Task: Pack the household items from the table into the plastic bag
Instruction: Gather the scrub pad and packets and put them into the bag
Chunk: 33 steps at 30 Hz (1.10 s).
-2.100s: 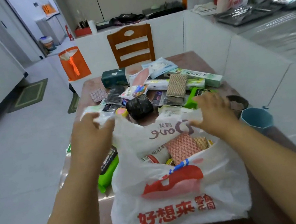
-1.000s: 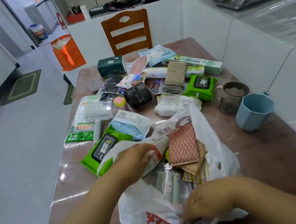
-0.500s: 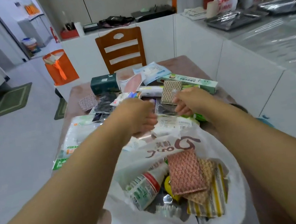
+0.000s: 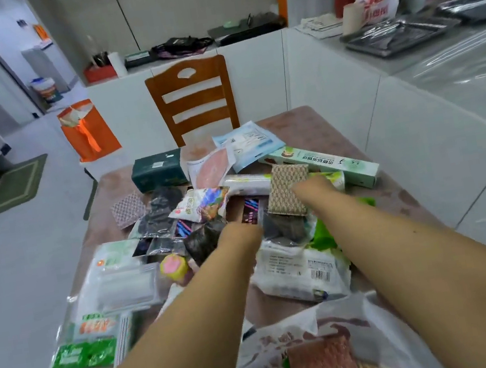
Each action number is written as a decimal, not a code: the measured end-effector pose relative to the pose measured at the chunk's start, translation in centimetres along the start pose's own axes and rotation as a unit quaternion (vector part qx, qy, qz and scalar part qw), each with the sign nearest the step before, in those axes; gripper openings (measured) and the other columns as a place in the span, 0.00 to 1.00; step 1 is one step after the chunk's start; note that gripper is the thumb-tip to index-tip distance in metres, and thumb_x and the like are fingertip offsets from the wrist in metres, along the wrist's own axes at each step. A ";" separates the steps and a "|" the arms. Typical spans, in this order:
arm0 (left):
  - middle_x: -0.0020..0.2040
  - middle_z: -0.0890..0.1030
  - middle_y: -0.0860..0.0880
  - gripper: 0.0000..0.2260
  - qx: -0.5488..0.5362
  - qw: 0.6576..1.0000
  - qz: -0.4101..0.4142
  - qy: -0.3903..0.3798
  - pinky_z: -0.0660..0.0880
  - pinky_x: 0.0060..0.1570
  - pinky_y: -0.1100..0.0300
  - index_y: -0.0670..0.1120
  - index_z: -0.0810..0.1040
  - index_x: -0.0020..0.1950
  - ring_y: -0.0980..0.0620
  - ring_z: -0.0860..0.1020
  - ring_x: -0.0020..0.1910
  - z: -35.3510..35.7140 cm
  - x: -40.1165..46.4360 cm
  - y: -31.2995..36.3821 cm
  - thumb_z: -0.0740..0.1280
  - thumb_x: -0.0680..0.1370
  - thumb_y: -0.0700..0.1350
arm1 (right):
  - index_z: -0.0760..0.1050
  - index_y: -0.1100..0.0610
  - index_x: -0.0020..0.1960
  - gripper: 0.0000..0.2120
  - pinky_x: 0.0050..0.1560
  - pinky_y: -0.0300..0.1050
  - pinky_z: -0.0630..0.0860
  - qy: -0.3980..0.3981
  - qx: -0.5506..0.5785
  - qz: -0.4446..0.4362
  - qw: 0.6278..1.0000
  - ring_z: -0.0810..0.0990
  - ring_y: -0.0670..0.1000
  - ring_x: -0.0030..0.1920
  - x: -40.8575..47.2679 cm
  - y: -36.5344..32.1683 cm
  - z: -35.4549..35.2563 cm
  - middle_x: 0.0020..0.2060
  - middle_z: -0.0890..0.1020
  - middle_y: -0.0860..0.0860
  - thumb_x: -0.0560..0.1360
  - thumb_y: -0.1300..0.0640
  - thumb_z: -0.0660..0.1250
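Both hands have reached farther; plastic bag holds pink scouring pad.

Both forearms are bare from the lower edge of the view up to the wrists, with no sleeve, watch or bracelet on them. The left hand and right hand wear no gloves or rings. A dark, blurred band lies across the right arm at the lower right corner.
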<state>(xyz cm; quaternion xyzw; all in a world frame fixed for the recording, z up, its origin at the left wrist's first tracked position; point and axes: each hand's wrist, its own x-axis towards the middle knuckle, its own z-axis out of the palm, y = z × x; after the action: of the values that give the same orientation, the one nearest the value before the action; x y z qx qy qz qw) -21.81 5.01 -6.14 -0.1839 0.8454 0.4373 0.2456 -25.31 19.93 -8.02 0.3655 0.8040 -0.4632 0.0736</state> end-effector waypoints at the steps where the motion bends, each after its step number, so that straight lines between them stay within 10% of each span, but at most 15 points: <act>1: 0.59 0.79 0.39 0.19 0.000 1.000 0.000 0.025 0.77 0.56 0.52 0.38 0.72 0.64 0.39 0.79 0.57 0.7 1.5 -0.3 0.66 0.76 0.44 | 0.64 0.65 0.70 0.29 0.57 0.49 0.74 0.016 0.001 0.014 1.000 0.75 0.61 0.62 1.0 -0.2 0.6 0.65 0.74 0.59 0.77 0.49 0.64; 9: 0.57 0.79 0.43 0.23 -0.132 0.982 0.020 0.134 0.74 0.53 0.53 0.49 0.65 0.67 0.43 0.77 0.51 3.8 4.7 -0.2 0.69 0.75 0.40 | 0.57 0.65 0.71 0.33 0.49 0.49 0.72 0.115 -0.015 0.073 0.991 0.76 0.61 0.62 6.6 -1.1 4.3 0.66 0.74 0.58 0.75 0.51 0.69; 16: 0.67 0.75 0.44 0.35 -0.236 0.961 0.021 0.143 0.73 0.56 0.55 0.58 0.57 0.76 0.44 0.77 0.59 3.7 4.5 0.0 0.67 0.75 0.37 | 0.72 0.63 0.65 0.31 0.55 0.50 0.78 -0.020 0.193 0.037 0.980 0.80 0.59 0.55 8.0 -1.5 2.2 0.58 0.80 0.58 0.67 0.49 0.72; 20: 0.71 0.71 0.46 0.38 -0.309 0.934 0.095 0.152 0.72 0.51 0.61 0.60 0.57 0.76 0.49 0.75 0.57 2.6 3.0 0.7 0.68 0.74 0.33 | 0.71 0.57 0.41 0.10 0.26 0.38 0.75 -0.085 0.294 0.096 0.947 0.78 0.52 0.28 3.0 -1.7 -0.8 0.32 0.77 0.54 0.78 0.53 0.64; 25: 0.61 0.75 0.46 0.39 -0.461 0.864 0.145 0.139 0.79 0.44 0.58 0.56 0.58 0.76 0.50 0.79 0.51 -0.1 1.5 1.7 0.69 0.72 0.31 | 0.76 0.58 0.46 0.15 0.60 0.55 0.70 -0.160 0.345 0.165 0.910 0.75 0.57 0.47 -0.5 -0.1 -1.1 0.47 0.80 0.55 0.72 0.45 0.69; 33: 0.59 0.79 0.33 0.31 -0.590 0.796 0.108 -0.081 0.74 0.55 0.33 0.42 0.65 0.72 0.35 0.80 0.54 -1.8 -0.7 0.5 0.63 0.71 0.24 | 0.82 0.64 0.52 0.23 0.59 0.58 0.76 -0.255 0.448 0.195 0.834 0.82 0.61 0.54 -4.6 0.5 0.5 0.51 0.84 0.61 0.59 0.55 0.78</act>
<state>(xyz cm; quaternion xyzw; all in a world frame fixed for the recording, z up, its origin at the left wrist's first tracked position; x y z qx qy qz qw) -21.92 3.86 -4.53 -0.1641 0.4153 0.8882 0.1082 -21.79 17.24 -6.54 0.3769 0.3732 -0.8254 0.1932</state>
